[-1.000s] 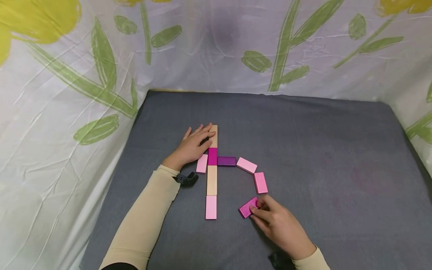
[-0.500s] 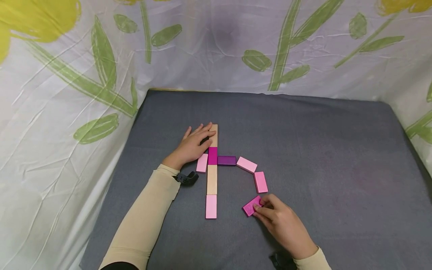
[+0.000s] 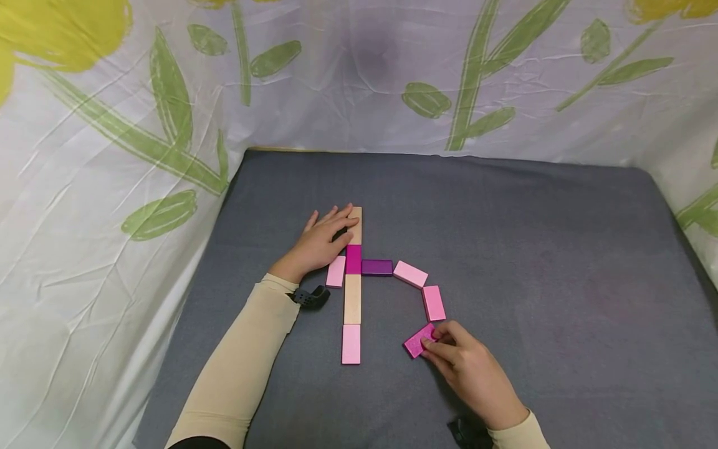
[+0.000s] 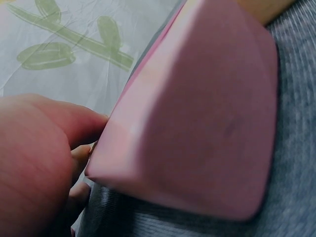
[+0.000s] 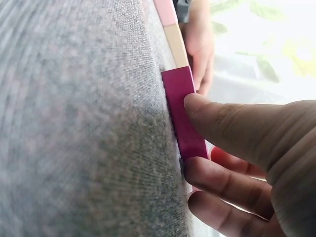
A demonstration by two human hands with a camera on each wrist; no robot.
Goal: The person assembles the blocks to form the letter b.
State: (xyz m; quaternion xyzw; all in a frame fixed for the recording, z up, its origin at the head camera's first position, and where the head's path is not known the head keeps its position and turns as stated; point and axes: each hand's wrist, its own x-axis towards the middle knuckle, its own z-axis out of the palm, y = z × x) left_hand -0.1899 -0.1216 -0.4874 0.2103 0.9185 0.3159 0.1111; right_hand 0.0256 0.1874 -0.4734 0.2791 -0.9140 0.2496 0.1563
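Note:
My right hand (image 3: 473,377) pinches a magenta block (image 3: 416,345) between thumb and fingers, just below the lower pink block (image 3: 434,303) of a curved row. In the right wrist view the thumb lies on the magenta block's side (image 5: 177,94), and the block is down at the grey cloth. My left hand (image 3: 318,244) rests with extended fingers at the cream block (image 3: 356,226) topping a straight column. Below that come a dark-pink block (image 3: 353,259), another cream block (image 3: 352,299) and a light-pink block (image 3: 351,344). Under the left wrist is a pink block (image 3: 335,272), large in the left wrist view.
A purple block (image 3: 377,267) extends right from the column, followed by a tilted pink block (image 3: 410,274). Grey cloth (image 3: 561,280) covers the table. A white curtain with painted flowers (image 3: 348,118) hangs behind it and at the sides.
My right hand has slid the magenta block slightly right and away from me, nearer the curved row's lower end. In the last half second it barely moves. My left hand stays in place.

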